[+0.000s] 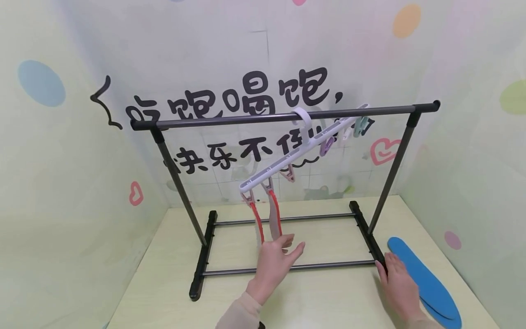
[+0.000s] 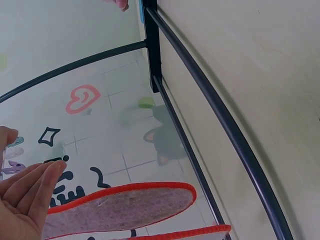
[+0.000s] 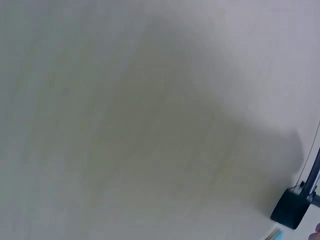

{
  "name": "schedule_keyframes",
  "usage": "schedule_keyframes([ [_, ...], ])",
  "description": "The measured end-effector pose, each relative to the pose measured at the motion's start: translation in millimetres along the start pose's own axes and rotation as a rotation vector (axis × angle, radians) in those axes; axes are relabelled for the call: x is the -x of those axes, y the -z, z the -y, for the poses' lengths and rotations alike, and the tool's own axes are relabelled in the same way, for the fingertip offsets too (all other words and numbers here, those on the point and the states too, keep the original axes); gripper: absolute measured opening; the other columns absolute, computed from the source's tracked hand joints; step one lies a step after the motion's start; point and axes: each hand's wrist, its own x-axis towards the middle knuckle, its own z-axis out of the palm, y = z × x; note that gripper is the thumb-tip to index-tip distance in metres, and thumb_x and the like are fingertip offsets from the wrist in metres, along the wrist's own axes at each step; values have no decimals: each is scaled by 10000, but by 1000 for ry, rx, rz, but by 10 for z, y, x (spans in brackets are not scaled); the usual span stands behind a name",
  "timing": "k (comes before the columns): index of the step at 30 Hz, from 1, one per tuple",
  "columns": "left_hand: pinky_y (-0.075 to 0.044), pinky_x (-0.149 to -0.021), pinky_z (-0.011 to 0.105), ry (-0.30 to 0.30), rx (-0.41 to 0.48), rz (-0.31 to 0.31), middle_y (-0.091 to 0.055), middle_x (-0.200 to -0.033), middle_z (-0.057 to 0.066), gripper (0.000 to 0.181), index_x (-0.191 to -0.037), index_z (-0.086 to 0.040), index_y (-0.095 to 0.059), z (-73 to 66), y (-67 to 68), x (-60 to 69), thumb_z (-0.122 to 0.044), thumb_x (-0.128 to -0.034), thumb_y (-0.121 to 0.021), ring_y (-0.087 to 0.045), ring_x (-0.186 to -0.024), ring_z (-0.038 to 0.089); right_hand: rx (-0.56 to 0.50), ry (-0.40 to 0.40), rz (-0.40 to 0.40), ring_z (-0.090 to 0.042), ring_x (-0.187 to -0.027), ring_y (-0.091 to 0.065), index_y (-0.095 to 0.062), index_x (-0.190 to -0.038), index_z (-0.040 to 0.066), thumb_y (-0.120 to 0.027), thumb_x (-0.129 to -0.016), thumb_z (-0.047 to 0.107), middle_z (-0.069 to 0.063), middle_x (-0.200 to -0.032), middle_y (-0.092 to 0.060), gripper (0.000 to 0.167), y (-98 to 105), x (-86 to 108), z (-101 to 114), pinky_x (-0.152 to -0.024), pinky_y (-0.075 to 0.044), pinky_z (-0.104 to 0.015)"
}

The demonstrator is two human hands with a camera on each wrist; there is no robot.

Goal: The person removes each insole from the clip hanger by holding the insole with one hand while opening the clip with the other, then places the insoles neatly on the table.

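Note:
A lilac clip hanger (image 1: 283,160) hangs tilted by its hook on the black rack's top bar (image 1: 230,120), left end low. Two red-edged grey insoles (image 1: 275,219) hang from clips at that end; in the left wrist view one insole (image 2: 130,207) shows its flat face. My left hand (image 1: 274,262) is at their lower ends, thumb and fingers apart; in the left wrist view the hand (image 2: 25,200) overlaps one insole's end, contact unclear. My right hand (image 1: 398,285) holds the front of the rack's right foot (image 1: 363,226), thumb and fingers on either side.
Blue insoles (image 1: 425,278) lie on the table (image 1: 320,301) to the right of the rack. Other pastel clips (image 1: 327,146) hang along the hanger's raised side. Behind stands a printed backdrop. The rack's lower crossbars (image 1: 328,265) run low above the tabletop.

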Motion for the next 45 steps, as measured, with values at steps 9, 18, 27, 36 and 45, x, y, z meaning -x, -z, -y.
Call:
schedule_keyframes([
  [9, -583, -654, 236, -8, -73, -56, -772, -892, 113, 306, -1031, -29, -753, 21, 132, -37, -284, -863, -762, -751, -754, 156, -41, 70, 7, -485, -1279, -490, -511, -1317, -164, -560, -1002, 260, -348, -1347, -520, 530, -139, -85, 173, -1050, -401, -569],
  [18, -579, -606, 225, -68, -78, -118, -770, -817, 83, 254, -990, -54, -753, -3, 264, -155, -276, -869, -759, -753, -735, 189, -50, 161, -31, -449, -1261, -533, -545, -1295, -146, -626, -959, 232, -322, -1325, -559, 512, -228, -193, 438, -1066, -409, -538],
  [27, -586, -602, 242, -86, -86, -171, -773, -842, 90, 235, -985, -37, -744, -4, 353, -281, -250, -886, -742, -759, -783, 205, -44, 263, -21, -427, -1283, -527, -539, -1309, -142, -641, -948, 230, -303, -1340, -562, 528, -333, -335, 738, -1080, -413, -509],
  [36, -596, -604, 290, -84, -80, -182, -768, -918, 130, 292, -1061, -16, -737, -44, 440, -359, -255, -893, -734, -759, -797, 226, -56, 357, -101, -403, -1250, -567, -562, -1298, -120, -684, -907, 225, -282, -1313, -592, 536, -434, -490, 1049, -1063, -434, -477],
  [45, -587, -585, 278, -106, -131, -236, -765, -899, 142, 265, -1043, -21, -745, -35, 518, -412, -248, -912, -713, -750, -692, 184, -106, 356, -19, -381, -1292, -538, -551, -1327, -96, -627, -955, 310, -260, -1353, -576, 556, -435, -521, 1390, -1094, -409, -455],
])
